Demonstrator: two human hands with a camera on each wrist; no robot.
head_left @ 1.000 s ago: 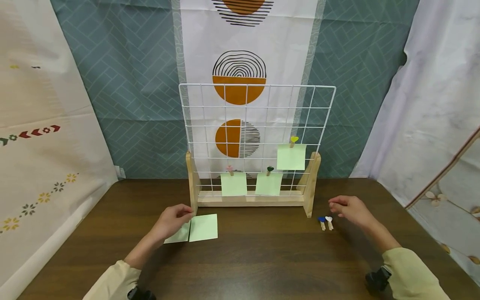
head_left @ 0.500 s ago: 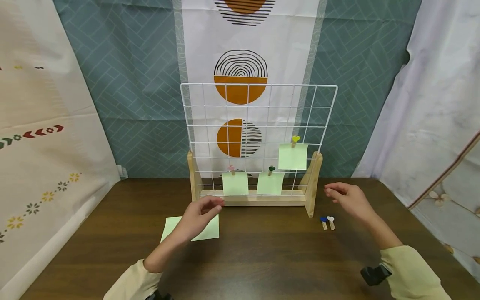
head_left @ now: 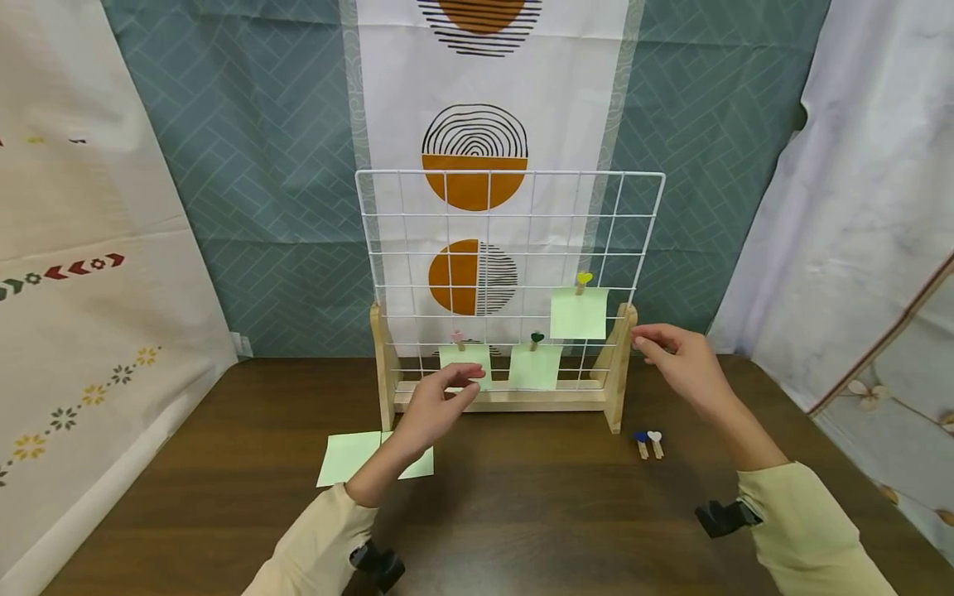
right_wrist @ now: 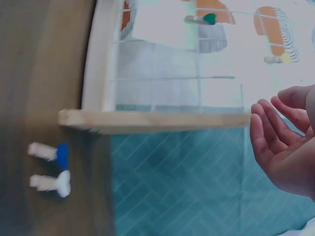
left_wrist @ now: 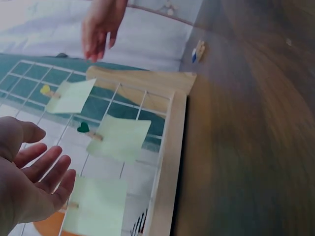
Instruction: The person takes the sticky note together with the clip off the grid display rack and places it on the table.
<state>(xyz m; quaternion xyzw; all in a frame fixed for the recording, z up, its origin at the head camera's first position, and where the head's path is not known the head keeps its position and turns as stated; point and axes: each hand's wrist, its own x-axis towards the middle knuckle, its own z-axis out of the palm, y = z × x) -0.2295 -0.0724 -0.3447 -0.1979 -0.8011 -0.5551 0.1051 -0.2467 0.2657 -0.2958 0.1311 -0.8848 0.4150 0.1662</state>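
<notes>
My left hand (head_left: 440, 401) is raised in front of the white wire grid rack (head_left: 509, 172), fingers loosely bent and holding nothing. It overlaps a pale green note (head_left: 455, 356) hung by a pink clothespin (head_left: 458, 337). Beside that hang one note (head_left: 534, 368) under a dark green heart clothespin (left_wrist: 83, 128) and a higher note (head_left: 578, 314) under a yellow heart clothespin (head_left: 584, 279). Just right of the rack's wooden side post (head_left: 620, 364), my right hand (head_left: 684, 364) hovers with relaxed fingers and nothing in them.
On the table's left lie two pale green notes (head_left: 347, 457), one partly behind my left forearm. Blue (head_left: 642, 444) and white (head_left: 656, 444) heart clothespins lie on the table below my right hand. Patterned cloths (head_left: 268, 207) hang behind the table and at both sides.
My left hand has moved right and up from the loose notes to the front of the rack. The right hand has risen from near the loose clothespins toward the side post.
</notes>
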